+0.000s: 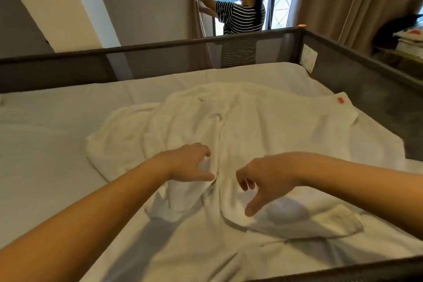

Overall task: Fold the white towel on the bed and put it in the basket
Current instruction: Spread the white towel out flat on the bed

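Here, mid-frame, soft crumpled white towel point(274, 126), likely best taken by corners; left hand point(190, 163) half-curled, hold unclear; right hand point(267, 178) slack, empty.

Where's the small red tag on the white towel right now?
In the head view, the red tag sits on the far right corner of the white towel, beside the dark mesh bed rail.

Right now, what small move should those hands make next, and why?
Probably pinch the raised ridge of the white towel beside the left hand and pull it flat: it lies crumpled on the bed, and the right hand hovers holding nothing.
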